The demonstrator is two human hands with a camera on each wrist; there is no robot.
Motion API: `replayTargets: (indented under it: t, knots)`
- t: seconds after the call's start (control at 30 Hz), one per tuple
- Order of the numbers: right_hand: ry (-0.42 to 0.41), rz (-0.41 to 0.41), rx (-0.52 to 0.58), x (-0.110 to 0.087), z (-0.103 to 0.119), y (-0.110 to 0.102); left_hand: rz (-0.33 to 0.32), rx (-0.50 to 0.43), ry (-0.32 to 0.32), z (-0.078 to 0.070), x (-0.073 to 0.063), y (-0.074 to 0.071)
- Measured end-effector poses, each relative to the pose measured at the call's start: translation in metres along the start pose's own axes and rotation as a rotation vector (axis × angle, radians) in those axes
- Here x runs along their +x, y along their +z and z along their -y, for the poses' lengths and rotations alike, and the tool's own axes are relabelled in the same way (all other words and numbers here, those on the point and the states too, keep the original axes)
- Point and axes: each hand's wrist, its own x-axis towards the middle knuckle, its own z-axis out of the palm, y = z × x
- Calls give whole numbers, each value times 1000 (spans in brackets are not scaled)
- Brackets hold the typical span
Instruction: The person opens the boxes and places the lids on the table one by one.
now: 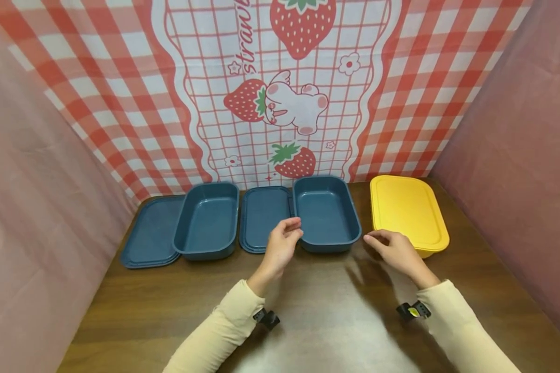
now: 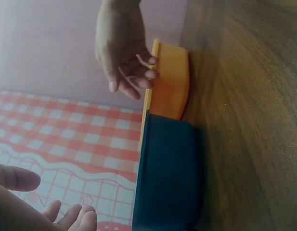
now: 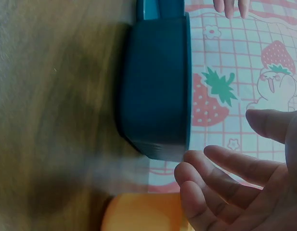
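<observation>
Two open dark blue food containers stand on the table, a left one point(image 1: 208, 217) and a right one point(image 1: 326, 210). My left hand point(image 1: 282, 243) hovers by the near left corner of the right container, fingers loosely bent and holding nothing. Off that container's near right corner is my right hand point(image 1: 394, 248), relaxed, with thumb and fingers apart in the right wrist view. It is also close to a yellow container with its yellow lid point(image 1: 408, 210) on. A dark blue lid point(image 1: 265, 217) lies between the blue containers; another blue lid point(image 1: 154, 230) lies at the far left.
A red checked cloth point(image 1: 408, 93) with strawberry prints hangs behind the row. Pinkish curtains point(image 1: 518, 155) flank the wooden table point(image 1: 317, 311) on both sides. Each wrist wears a small black camera strap point(image 1: 267, 317).
</observation>
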Motion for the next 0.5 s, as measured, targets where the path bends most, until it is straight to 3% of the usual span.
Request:
replayTargets:
  t: [0.23,0.5]
  knots:
    - [-10,-25,-14,-3,1,-13,2,85,111,-2,-5,16]
    - [-36,-95,-30,-5,0,-23,23,173,195,-3,-8,35]
